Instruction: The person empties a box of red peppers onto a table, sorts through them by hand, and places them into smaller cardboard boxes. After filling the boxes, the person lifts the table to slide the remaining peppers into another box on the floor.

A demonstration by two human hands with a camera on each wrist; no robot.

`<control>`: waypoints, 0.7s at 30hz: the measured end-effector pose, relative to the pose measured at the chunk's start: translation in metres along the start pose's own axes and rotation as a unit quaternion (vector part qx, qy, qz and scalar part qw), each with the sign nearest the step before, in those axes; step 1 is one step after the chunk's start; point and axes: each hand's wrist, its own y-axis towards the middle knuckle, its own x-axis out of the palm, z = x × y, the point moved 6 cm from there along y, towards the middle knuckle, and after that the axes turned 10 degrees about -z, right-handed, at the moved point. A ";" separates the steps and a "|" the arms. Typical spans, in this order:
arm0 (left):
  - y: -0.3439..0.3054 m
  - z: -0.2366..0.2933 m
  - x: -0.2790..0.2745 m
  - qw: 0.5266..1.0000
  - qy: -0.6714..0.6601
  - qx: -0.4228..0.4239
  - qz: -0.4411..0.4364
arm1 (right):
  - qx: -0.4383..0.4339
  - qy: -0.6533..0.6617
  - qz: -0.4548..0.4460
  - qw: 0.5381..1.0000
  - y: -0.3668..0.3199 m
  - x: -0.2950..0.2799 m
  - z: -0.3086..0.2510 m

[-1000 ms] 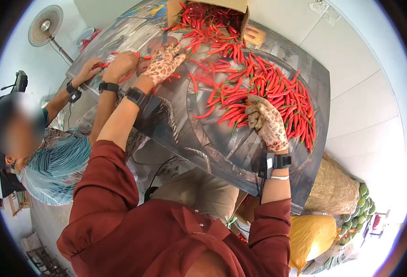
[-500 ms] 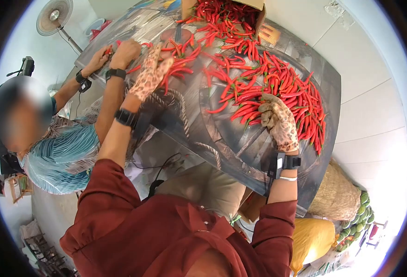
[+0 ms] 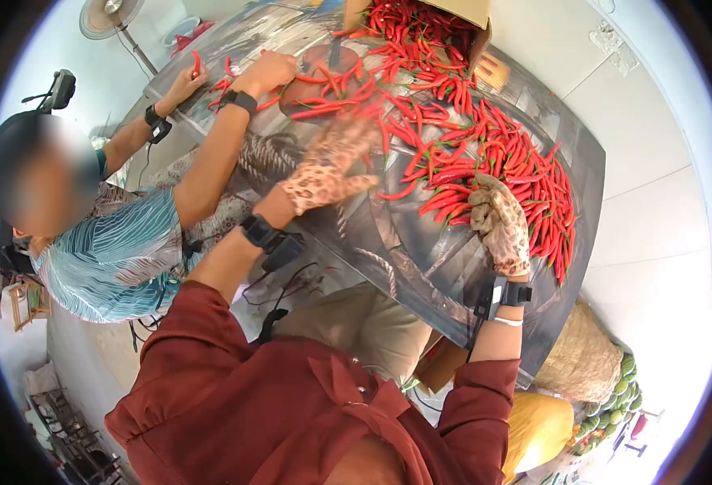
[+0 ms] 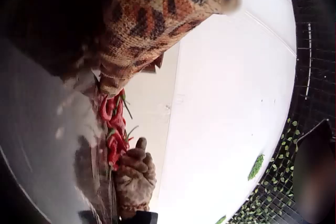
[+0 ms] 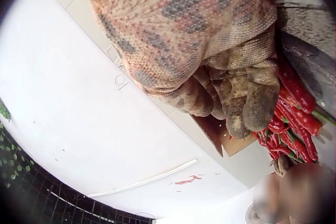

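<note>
Red chili peppers [image 3: 526, 174] with green stems lie in a wide heap on the dark patterned table. My left hand [image 3: 332, 166], in a leopard-print glove, is over the table to the left of the heap, fingers extended and blurred. It points toward the chilies in the left wrist view, where no chili shows in its grasp. At the heap's near edge my gloved right hand [image 3: 501, 226] has loosely curled, soiled fingers [image 5: 260, 98]; no chili shows between them. A smaller group of chilies [image 3: 324, 101] lies beyond my left hand.
An open cardboard box [image 3: 485, 36] with chilies spilling out stands at the far edge. On the left, another person [image 3: 130, 250] works at the table, one hand [image 3: 182, 85] holding up a chili. A rope [image 3: 380, 267] pattern crosses the table; a woven sack [image 3: 582, 352] stands at right.
My left hand has drawn back from the smaller chili group toward me and to the right. The right hand keeps its place by the heap. The other person's hand has lifted a chili.
</note>
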 end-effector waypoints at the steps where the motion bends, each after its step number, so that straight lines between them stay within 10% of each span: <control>1: 0.008 0.012 0.006 1.000 0.014 0.020 -0.010 | 0.002 0.000 0.006 1.000 -0.003 -0.004 0.001; 14: 0.009 -0.002 -0.020 0.984 -0.108 0.091 0.109 | 0.004 0.006 0.026 1.000 -0.006 -0.005 0.000; 21: 0.009 -0.093 -0.040 0.983 -0.081 -0.081 0.145 | -0.015 0.008 0.009 1.000 -0.005 -0.005 0.001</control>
